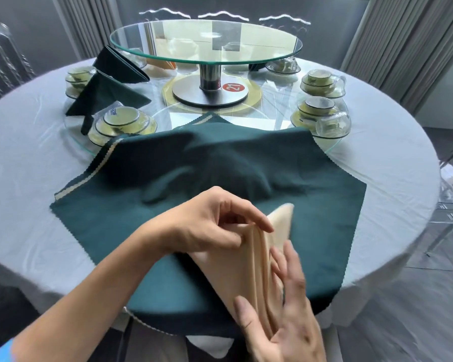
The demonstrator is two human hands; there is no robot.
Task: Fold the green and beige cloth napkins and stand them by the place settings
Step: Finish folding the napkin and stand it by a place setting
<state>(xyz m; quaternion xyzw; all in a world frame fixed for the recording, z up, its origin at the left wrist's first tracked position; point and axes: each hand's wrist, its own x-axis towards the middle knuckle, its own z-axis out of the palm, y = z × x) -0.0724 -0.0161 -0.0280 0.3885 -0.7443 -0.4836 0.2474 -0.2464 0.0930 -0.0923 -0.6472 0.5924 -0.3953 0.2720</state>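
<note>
A beige napkin [249,262], pleated into a narrow strip, is held over the near table edge. My left hand [209,226] pinches its upper part between thumb and fingers. My right hand [285,312] grips the lower part, thumb on the front and fingers behind. Beneath them a large green cloth [220,163] with a beige trim lies spread flat. Two folded green napkins [107,97] [118,65] stand at the far left, and a beige one [165,64] shows behind the turntable.
A round table with a white tablecloth [32,163] carries a glass lazy Susan [207,39] on a metal post. Stacked green cup-and-saucer place settings sit at the left [120,121] and at the right [319,108]. Clear chairs stand around.
</note>
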